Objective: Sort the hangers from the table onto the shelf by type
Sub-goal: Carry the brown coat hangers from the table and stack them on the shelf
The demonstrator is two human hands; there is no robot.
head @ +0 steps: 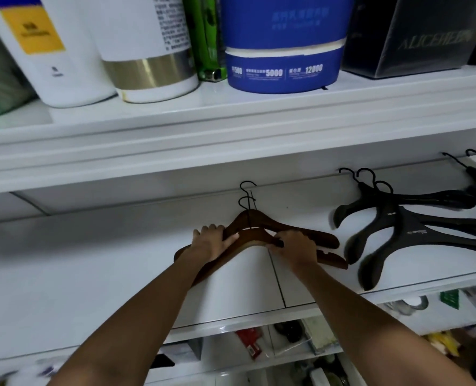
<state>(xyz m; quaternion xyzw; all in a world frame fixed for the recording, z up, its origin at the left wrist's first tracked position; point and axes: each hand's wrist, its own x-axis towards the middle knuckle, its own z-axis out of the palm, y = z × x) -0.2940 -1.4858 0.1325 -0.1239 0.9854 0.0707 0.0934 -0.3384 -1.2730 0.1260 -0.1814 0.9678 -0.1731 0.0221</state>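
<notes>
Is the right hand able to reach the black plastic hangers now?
Probably yes: black plastic hangers lie close beside the right hand on the same white shelf, but it holds the brown wooden hangers.

Wooden hangers (306, 232) at center are showing smooth brown wood with a slight sheen, and their hooks (247, 181) are looking like thin black metal wire. Black hangers (404, 221) at right are reading as matt plastic. Shelf board (92, 260) is looking smooth, glossy white. Along the top, blue tub (284, 71) is showing a glossy printed wrap, white canister (147, 71) is wearing a brushed gold metallic band, and black box (415, 37) is looking glossy.
</notes>
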